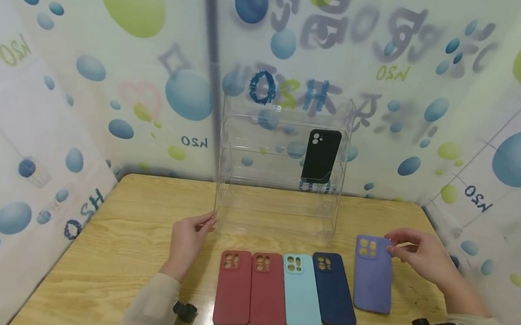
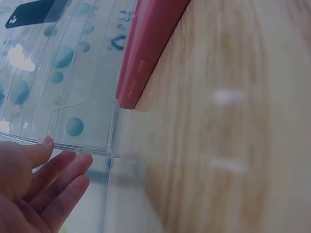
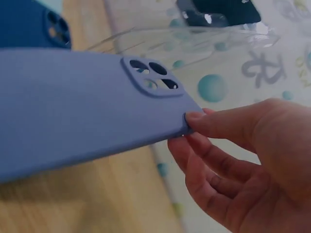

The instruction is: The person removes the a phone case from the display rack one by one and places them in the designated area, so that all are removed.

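Observation:
My right hand [image 1: 421, 254] pinches a purple phone case [image 1: 373, 280] at its upper right corner; in the right wrist view the thumb lies on the case's back [image 3: 92, 102] and the fingers curl beneath. The case's lower end looks raised off the table there. At the left, my left hand [image 1: 188, 239] holds the lower left side edge of a clear tiered display rack [image 1: 275, 226] between thumb and fingers. A black phone case [image 1: 321, 157] leans upright on an upper tier, to the right.
In front of the rack lie two red phone cases [image 1: 233, 296], a light blue case [image 1: 303, 292] and a dark blue case [image 1: 334, 290] in a row on the wooden table [image 1: 124, 254]. A patterned curtain [image 1: 156, 69] hangs behind the table.

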Tool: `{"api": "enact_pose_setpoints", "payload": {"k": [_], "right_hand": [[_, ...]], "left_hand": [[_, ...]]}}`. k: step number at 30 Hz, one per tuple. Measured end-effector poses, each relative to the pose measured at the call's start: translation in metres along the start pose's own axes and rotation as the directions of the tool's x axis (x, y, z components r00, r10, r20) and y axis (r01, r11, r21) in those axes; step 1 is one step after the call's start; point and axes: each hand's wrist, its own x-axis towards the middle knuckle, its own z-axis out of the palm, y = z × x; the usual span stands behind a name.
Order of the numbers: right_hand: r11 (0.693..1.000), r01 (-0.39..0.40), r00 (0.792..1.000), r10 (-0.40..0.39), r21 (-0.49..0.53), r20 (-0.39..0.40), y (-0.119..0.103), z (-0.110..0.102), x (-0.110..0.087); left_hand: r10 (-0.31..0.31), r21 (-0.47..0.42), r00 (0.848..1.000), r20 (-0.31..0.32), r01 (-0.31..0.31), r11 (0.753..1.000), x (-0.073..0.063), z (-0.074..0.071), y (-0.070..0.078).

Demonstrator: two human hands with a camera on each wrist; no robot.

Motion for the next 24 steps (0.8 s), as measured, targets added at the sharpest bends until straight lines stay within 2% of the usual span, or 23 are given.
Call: {"api": "enact_pose_setpoints", "payload": {"k": [6,10,13,17,20,24], "right_hand": [[0.999,-0.006,0.999,0.004,0.048,0.04,0.024,0.021,0.002],[0.996,-0.004,0.999,0.0,0.084,0.048,0.027,0.033,0.005],[0.997,-0.006,0.999,0.002,0.071,0.054,0.029,0.04,0.007],[0.998,-0.048,0.996,0.044,0.047,0.082,0.034,0.049,0.009],[0.994,-0.091,0.991,0.084,0.066,0.106,0.036,0.053,0.011],[0.993,-0.099,0.989,0.091,0.058,0.119,0.037,0.054,0.012]], "left_hand": [[-0.014,0.004,1.0,0.002,0.014,1.0,0.0,0.0,-0.002],[-0.015,0.002,1.0,-0.001,0.015,1.0,0.0,0.001,-0.002],[-0.02,-0.006,1.0,-0.001,0.02,1.0,-0.001,0.001,-0.003],[-0.032,-0.011,0.999,0.002,0.032,0.999,-0.001,0.002,-0.003],[-0.032,-0.009,0.999,0.0,0.032,0.999,-0.001,0.002,-0.003],[-0.015,-0.004,1.0,-0.014,0.015,1.0,0.0,0.002,-0.002]]}}
